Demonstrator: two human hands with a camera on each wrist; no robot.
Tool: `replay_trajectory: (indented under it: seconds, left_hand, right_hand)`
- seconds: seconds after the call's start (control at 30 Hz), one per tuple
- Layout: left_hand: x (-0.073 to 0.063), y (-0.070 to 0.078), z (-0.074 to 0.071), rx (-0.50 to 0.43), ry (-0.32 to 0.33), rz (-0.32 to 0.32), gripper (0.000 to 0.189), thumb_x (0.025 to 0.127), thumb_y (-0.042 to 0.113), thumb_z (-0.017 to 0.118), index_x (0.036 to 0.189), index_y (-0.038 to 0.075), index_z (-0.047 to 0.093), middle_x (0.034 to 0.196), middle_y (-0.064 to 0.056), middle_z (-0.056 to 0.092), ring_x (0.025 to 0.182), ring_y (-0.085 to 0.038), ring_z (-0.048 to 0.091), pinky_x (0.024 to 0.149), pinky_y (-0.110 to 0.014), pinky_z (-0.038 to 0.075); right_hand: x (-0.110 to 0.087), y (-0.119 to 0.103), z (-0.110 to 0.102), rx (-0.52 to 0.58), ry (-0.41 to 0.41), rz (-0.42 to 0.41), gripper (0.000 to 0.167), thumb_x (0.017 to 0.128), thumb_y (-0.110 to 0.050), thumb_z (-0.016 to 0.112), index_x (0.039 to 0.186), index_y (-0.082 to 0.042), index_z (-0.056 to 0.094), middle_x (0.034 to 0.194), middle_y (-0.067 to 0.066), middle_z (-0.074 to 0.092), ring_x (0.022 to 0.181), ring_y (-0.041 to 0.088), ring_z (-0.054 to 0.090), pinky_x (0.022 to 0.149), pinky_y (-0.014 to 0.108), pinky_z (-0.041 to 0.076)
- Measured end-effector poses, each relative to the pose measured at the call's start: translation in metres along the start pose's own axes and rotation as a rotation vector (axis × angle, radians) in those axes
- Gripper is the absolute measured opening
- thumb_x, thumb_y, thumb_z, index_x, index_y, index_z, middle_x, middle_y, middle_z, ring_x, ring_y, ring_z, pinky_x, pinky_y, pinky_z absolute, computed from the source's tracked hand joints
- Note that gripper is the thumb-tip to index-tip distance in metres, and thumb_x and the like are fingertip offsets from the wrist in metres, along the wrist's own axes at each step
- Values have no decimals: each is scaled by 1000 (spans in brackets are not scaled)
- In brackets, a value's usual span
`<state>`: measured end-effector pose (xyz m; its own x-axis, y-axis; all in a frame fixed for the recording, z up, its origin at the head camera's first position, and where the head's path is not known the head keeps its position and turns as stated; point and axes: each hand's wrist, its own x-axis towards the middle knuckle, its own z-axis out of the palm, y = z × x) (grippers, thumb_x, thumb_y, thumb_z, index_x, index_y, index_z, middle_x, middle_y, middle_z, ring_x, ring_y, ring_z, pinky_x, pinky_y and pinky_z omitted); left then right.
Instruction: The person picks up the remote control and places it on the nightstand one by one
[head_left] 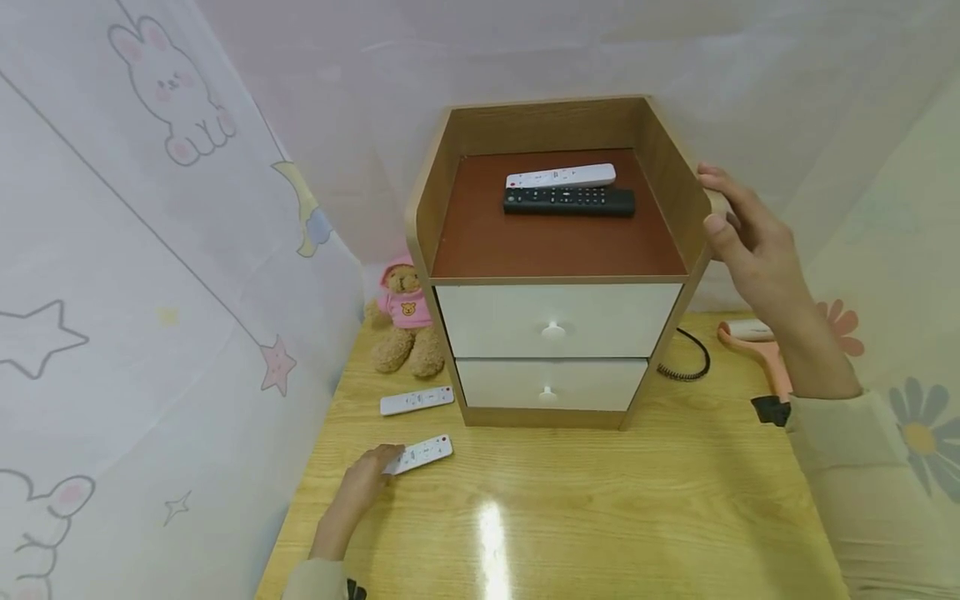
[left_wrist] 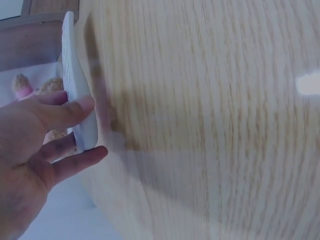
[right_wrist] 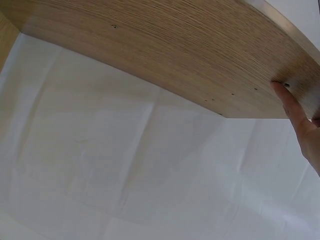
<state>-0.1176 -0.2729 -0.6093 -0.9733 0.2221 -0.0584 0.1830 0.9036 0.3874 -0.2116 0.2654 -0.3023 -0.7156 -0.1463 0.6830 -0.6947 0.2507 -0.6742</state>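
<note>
Currently, 1 white remote (head_left: 427,452) in the left hand (head_left: 366,475).

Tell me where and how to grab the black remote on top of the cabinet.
Pinch the black remote across its narrow width near its right end, probably best coming down from the cabinet's open front: that end juts past the white remote behind it.

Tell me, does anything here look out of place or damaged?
Nothing looks spilled or damaged. Mildly odd: a black coiled cord loops beside the brown wooden, white-drawered cabinet, with no plug visible.
</note>
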Motion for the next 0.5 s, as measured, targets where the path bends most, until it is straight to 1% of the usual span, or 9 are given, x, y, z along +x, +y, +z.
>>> replay_trajectory:
  seconds: [0.1,0.2,0.23,0.33,0.43,0.47,0.5]
  left_hand:
    - [-2,3,-3,-37,34,14,55,77,-8,74,129,3,59,129,-15,59,120,-37,53,98,-52,45]
    - [-3,6,-7,-56,97,46,56,76,-7,75,128,4,60,127,-14,60,117,-36,55,97,-52,47]
    - [-3,7,-8,-58,122,62,57,75,-8,76,128,4,60,126,-14,60,116,-36,55,96,-52,47]
    - [-3,9,-14,-58,181,96,58,73,-9,77,128,5,61,125,-12,61,114,-35,56,94,-51,49]
    - [-3,13,-19,-62,208,132,59,73,-9,77,128,5,60,125,-12,61,114,-35,56,94,-51,49]
    - [-3,14,-21,-67,210,139,59,73,-9,77,128,5,60,125,-12,61,115,-34,56,95,-50,49]
    - [-3,15,-23,-70,213,147,59,73,-9,77,128,5,60,125,-12,61,115,-34,56,95,-50,49]
  right_hand:
    - [1,1,0,2,-2,-8,42,100,-13,50,141,-4,47,150,9,41,142,23,28,111,34,27]
    - [2,2,1,7,3,-10,41,100,-14,51,140,-4,48,149,9,41,142,23,29,110,32,28]
    - [2,2,1,16,7,-7,41,100,-14,51,140,-3,48,149,9,42,141,23,30,106,30,32]
    - [2,3,1,28,17,-3,41,100,-12,52,139,-2,48,149,10,41,141,23,31,103,27,33]
    - [2,4,1,46,22,4,41,99,-10,52,139,-1,48,149,10,41,139,23,32,92,22,40]
    - [2,4,1,49,21,3,41,99,-10,52,139,-1,48,150,10,41,139,22,32,92,21,40]
    - [1,4,1,52,22,4,41,99,-9,52,139,-1,48,150,10,41,138,22,33,87,20,41]
